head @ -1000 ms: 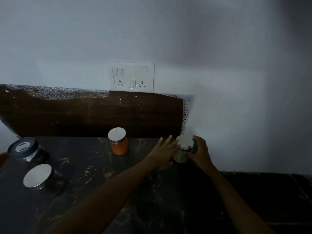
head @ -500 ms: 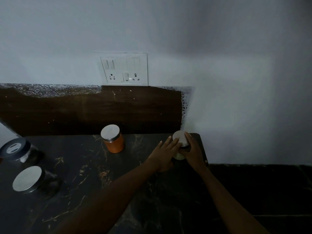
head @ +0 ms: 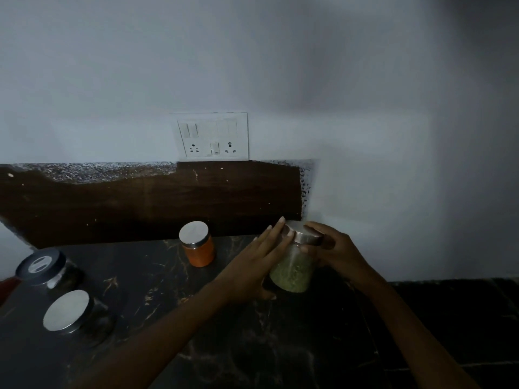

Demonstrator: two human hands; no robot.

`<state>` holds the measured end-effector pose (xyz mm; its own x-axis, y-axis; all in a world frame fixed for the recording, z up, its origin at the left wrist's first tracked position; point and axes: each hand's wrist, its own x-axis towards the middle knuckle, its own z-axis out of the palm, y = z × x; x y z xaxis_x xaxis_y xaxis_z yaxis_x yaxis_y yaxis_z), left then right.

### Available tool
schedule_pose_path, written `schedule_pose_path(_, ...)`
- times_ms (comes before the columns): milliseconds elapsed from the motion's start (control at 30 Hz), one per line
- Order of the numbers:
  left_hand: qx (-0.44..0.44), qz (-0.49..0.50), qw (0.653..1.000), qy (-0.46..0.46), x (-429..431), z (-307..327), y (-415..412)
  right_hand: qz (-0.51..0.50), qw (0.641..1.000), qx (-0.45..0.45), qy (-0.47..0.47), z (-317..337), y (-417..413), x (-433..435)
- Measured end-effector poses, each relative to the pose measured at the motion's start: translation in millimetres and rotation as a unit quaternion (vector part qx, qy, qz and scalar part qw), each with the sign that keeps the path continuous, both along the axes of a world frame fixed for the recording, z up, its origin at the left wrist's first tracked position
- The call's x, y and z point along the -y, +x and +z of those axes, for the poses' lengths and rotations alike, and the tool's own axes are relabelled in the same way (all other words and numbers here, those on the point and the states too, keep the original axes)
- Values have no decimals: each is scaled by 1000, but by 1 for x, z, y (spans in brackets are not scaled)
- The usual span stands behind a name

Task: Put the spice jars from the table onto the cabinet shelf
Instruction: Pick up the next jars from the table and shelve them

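Observation:
A glass jar of green spice [head: 293, 269] with a steel lid is tilted between my two hands near the right end of the dark marble table [head: 174, 318]. My left hand [head: 258, 265] presses its straight fingers against the jar's left side. My right hand [head: 334, 252] grips the jar just under the lid from the right. An orange spice jar [head: 198, 248] with a steel lid stands upright to the left, near the backsplash. No cabinet shelf is in view.
Two more jars stand at the table's left: one with a dark lid [head: 45, 266], one with a steel lid [head: 70, 313]. A wall socket panel [head: 213, 137] sits above the brown backsplash [head: 140, 200]. The table's right edge drops to dark floor tiles [head: 449, 318].
The green jar has come up off the table and tilted, its green contents now showing between my hands. The view has dipped slightly.

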<state>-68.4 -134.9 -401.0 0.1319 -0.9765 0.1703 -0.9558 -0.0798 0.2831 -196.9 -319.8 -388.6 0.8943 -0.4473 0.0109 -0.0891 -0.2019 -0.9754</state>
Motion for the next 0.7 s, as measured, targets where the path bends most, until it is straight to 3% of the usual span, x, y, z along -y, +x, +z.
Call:
schedule_pose_path(133,-69,-17,995,-64,-48,21,-19,51,997,-7,55,23,-15,-42)
schedule_pose_path(433,-235,-8,968,-87,-139,56,-55,131,988,-30,79,49,-31,-125)
schedule_pose_path(700,-281,56,950,-124,-187,59,-72,155,984,-39,83,56,-41,-174)
